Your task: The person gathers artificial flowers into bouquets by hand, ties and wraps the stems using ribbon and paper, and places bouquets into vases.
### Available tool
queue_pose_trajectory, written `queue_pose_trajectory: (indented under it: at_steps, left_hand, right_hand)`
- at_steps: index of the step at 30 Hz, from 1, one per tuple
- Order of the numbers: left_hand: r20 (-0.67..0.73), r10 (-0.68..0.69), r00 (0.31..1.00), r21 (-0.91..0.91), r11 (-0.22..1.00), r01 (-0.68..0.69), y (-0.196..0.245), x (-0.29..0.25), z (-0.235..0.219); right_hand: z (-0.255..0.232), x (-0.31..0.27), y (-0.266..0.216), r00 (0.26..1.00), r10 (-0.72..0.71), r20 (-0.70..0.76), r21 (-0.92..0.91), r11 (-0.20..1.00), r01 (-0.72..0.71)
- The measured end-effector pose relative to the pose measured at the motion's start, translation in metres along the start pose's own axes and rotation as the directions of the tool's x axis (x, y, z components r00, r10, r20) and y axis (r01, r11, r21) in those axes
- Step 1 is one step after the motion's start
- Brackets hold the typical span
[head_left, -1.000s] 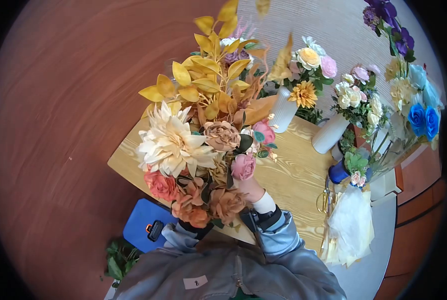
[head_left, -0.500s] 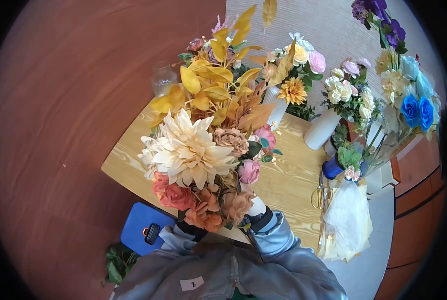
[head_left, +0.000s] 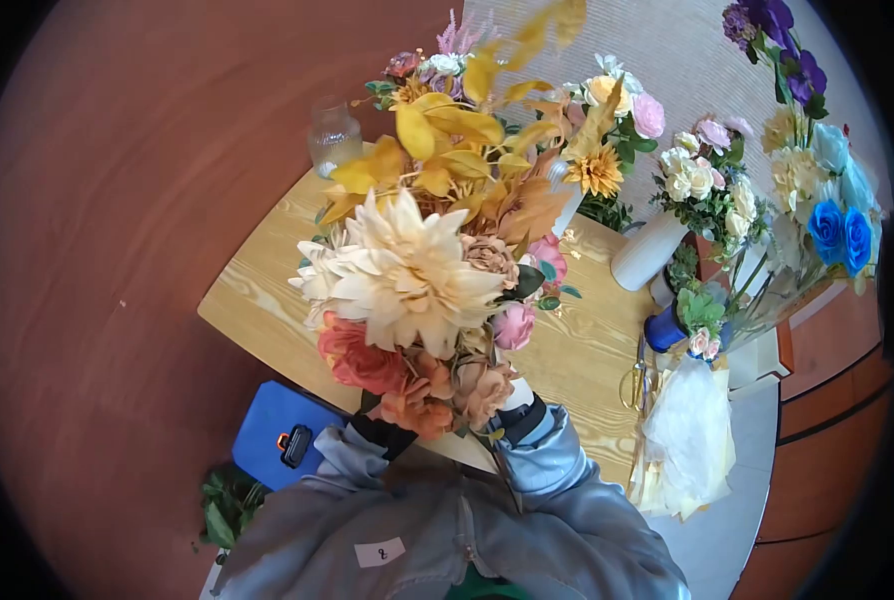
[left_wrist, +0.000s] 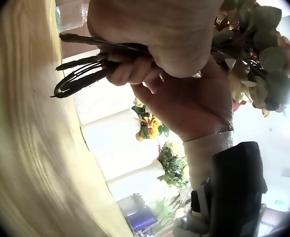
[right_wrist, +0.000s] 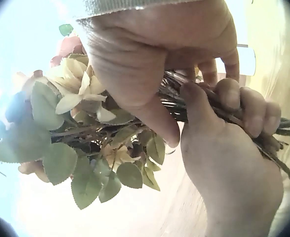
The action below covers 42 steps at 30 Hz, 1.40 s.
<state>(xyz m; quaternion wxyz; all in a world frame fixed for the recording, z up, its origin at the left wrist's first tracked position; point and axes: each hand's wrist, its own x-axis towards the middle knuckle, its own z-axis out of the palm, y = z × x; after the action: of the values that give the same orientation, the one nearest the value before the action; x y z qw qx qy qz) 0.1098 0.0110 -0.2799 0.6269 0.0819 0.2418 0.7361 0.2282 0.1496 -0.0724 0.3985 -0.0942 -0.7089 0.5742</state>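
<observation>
Both hands grip one big bouquet of artificial flowers (cream dahlia, orange and tan roses, pink buds, yellow leaves), held up over the near edge of the light wooden table; it blocks most of the head view of the hands; left hand has fingers curled tight round the dark stems, stem ends poking out past the fist; right hand is wrapped round the same stem bundle just below the leaves, thumb across the front; the two fists touch, one behind the other.

Containers: clear glass jar at far left of the table, contents not readable; white ribbed vase behind the bouquet, mostly hidden, holds a yellow daisy-type bloom, cream and pink roses; plain white vase to its right holds small white and pink roses with greenery; blue vase at the right edge holds green leaves and small pink flowers; further right, blue, pale and purple flowers, their holder not visible.

Gold-handled scissors lie on the table near the blue vase; white and cream wrapping paper hangs off the right edge; blue flat case sits below the table's near-left edge, partly cut off by the grey sleeve.
</observation>
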Motion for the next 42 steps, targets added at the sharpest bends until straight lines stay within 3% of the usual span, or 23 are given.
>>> queue_pose_trajectory:
  at_steps: [1,2,4,7,13,17,21,22,23,25,26,27,29,30,31,32,33,34,35,36,37,40,42]
  left_hand:
    - [-0.002,0.001,1.000,-0.008,1.000,-0.001,0.014,-0.011,0.046]
    - [-0.044,0.209,0.977,-0.080,0.974,-0.212,0.035,-0.030,0.093]
    - [-0.171,0.574,0.801,-0.183,0.780,-0.598,0.075,-0.053,0.203]
    - [-0.133,0.472,0.872,-0.024,0.878,-0.479,0.061,-0.041,0.120]
    - [-0.013,0.430,0.903,0.401,0.829,-0.390,0.077,-0.059,0.130]
    - [0.066,0.361,0.930,0.698,0.649,-0.302,0.098,-0.033,0.160]
    - [0.109,0.252,0.961,0.909,0.366,-0.199,0.112,-0.030,0.177]
    - [0.111,0.221,0.969,0.944,0.282,-0.173,0.115,-0.022,0.186]
    - [0.111,0.189,0.976,0.970,0.195,-0.148,0.114,-0.024,0.191]
    - [0.101,0.120,0.988,0.995,0.012,-0.103,0.117,-0.020,0.201]
    - [0.024,0.084,0.996,0.989,-0.146,-0.011,0.120,-0.024,0.209]
    - [0.024,0.079,0.997,0.989,-0.148,-0.012,0.113,-0.017,0.196]
    - [0.274,0.359,0.892,0.865,0.314,-0.392,0.096,-0.003,0.170]
    - [0.276,0.356,0.893,0.866,0.312,-0.392,0.093,-0.003,0.165]
    - [0.290,0.381,0.878,0.902,0.197,-0.383,0.092,-0.003,0.160]
    - [0.309,0.403,0.862,0.926,0.079,-0.369,0.093,-0.003,0.161]
    - [0.314,0.398,0.862,0.926,0.074,-0.371,0.096,-0.005,0.167]
    - [0.204,0.278,0.939,0.968,0.086,-0.235,0.098,-0.008,0.174]
    - [0.082,0.155,0.984,0.992,0.078,-0.095,0.101,-0.009,0.179]
    - [0.135,0.261,0.956,0.986,0.059,-0.155,0.094,-0.012,0.178]
    - [0.140,0.255,0.957,0.986,0.051,-0.158,0.095,-0.009,0.177]
    - [0.183,0.236,0.954,0.980,0.030,-0.195,0.084,-0.033,0.157]
    - [0.208,0.219,0.953,0.976,0.017,-0.217,0.080,-0.030,0.158]
  right_hand:
    - [-0.005,-0.008,0.001,1.000,0.008,-0.010,0.012,1.000,-0.008]
    - [-0.001,-0.004,0.004,1.000,0.017,-0.019,0.023,1.000,-0.016]
    - [0.002,0.000,0.009,0.999,0.033,-0.038,0.049,0.998,-0.031]
    - [0.000,0.001,0.014,0.996,0.059,-0.064,0.090,0.994,-0.053]
    - [-0.013,0.004,0.027,0.989,0.103,-0.107,0.167,0.982,-0.084]
    - [-0.025,-0.004,0.034,0.984,0.121,-0.131,0.216,0.972,-0.091]
    - [-0.024,-0.002,0.043,0.975,0.141,-0.172,0.268,0.959,-0.091]
    - [-0.030,-0.002,0.085,0.941,0.278,-0.194,0.465,0.871,-0.161]
    - [-0.032,-0.002,0.083,0.941,0.278,-0.193,0.464,0.871,-0.162]
    - [-0.034,-0.002,0.079,0.995,0.099,0.017,0.364,0.926,-0.098]
    - [-0.034,-0.004,0.081,0.994,0.102,0.035,0.358,0.927,-0.108]
    - [-0.032,-0.003,0.076,0.994,0.103,0.030,0.359,0.927,-0.107]
    - [-0.031,-0.001,0.068,0.996,-0.031,0.088,0.245,0.969,0.008]
    - [-0.035,0.000,0.078,0.979,0.023,0.203,0.338,0.936,-0.092]
    - [-0.047,0.004,0.079,0.980,0.021,0.199,0.340,0.936,-0.089]
    - [-0.052,0.019,0.057,0.883,0.061,0.465,0.351,0.903,-0.247]
    - [-0.054,0.027,0.043,0.716,0.075,0.694,0.316,0.862,-0.397]
    - [-0.045,0.022,0.040,0.722,0.072,0.688,0.319,0.863,-0.391]
    - [-0.030,0.009,0.040,0.919,0.053,0.390,0.312,0.932,-0.186]
    - [-0.022,-0.002,0.041,0.999,-0.019,0.047,0.228,0.974,0.007]
    - [-0.030,-0.008,0.053,0.999,-0.023,0.037,0.230,0.973,0.014]
    - [-0.076,-0.020,0.130,0.944,0.324,0.052,0.509,0.805,-0.305]
    - [-0.072,-0.021,0.130,0.959,0.284,0.019,0.468,0.845,-0.260]
